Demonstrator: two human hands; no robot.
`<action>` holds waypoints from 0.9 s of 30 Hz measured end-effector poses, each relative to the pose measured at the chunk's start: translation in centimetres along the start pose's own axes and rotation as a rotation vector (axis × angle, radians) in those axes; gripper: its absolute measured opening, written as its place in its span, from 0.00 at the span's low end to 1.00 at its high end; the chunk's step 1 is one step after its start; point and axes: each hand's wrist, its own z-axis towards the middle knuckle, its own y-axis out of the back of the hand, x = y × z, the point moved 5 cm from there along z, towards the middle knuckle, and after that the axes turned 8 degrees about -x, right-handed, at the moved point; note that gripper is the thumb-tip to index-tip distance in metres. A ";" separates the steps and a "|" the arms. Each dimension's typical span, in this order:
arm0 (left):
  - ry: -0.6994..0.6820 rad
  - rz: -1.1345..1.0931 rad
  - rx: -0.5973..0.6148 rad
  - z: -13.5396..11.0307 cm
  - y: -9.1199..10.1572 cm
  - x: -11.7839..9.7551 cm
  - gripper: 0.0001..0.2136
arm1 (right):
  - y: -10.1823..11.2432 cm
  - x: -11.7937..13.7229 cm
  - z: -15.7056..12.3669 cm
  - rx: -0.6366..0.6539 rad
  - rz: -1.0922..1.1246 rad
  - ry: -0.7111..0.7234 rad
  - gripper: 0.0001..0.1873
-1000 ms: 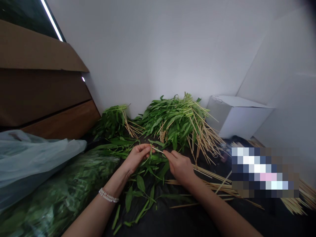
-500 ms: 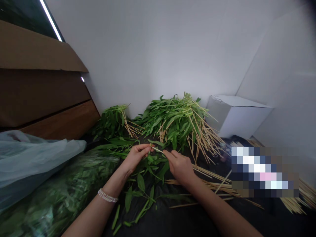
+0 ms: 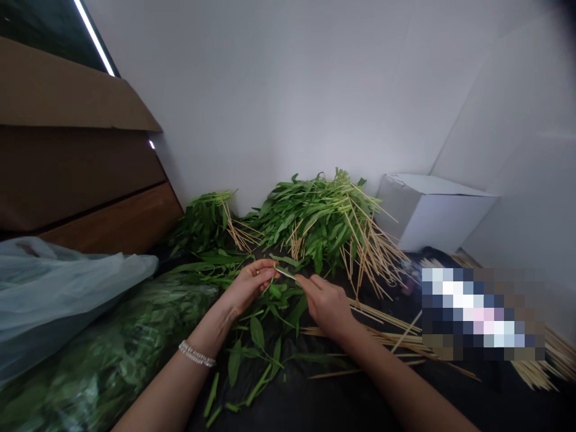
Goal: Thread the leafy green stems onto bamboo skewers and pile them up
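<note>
White walls behind a black-covered surface [image 3: 315, 402], left hand [image 3: 246, 287] and right hand [image 3: 327, 304] (both pinched shut) holding one thin skewer [image 3: 285, 274] between them near the middle, leafy greens [image 3: 274, 300] beneath, skewered greens pile [image 3: 321, 219] at the far edge, white box [image 3: 432, 210] at the far right corner.

Only 1 view is given, from a camera worn on the person's head. It looks forward and down, close over the left hand [image 3: 245, 288] and right hand [image 3: 328, 306], with both forearms entering from the bottom edge. Farther ahead it faces the heap of skewered greens [image 3: 315, 222] against the white wall [image 3: 288, 90]. The wide lens bends the edges.
</note>
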 end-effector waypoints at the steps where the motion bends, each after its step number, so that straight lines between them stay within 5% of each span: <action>1: 0.002 -0.017 -0.017 0.1 0.1 0.1 0.16 | 0.0 0.0 0.0 -0.003 -0.003 0.000 0.18; 15: 0.026 -0.004 -0.029 0.1 -0.1 0.9 0.16 | -0.1 0.1 -0.2 -0.018 0.026 -0.027 0.18; 27: -0.111 0.300 0.079 -0.4 -1.1 0.2 0.17 | -0.9 0.2 -0.3 0.036 0.011 -0.023 0.16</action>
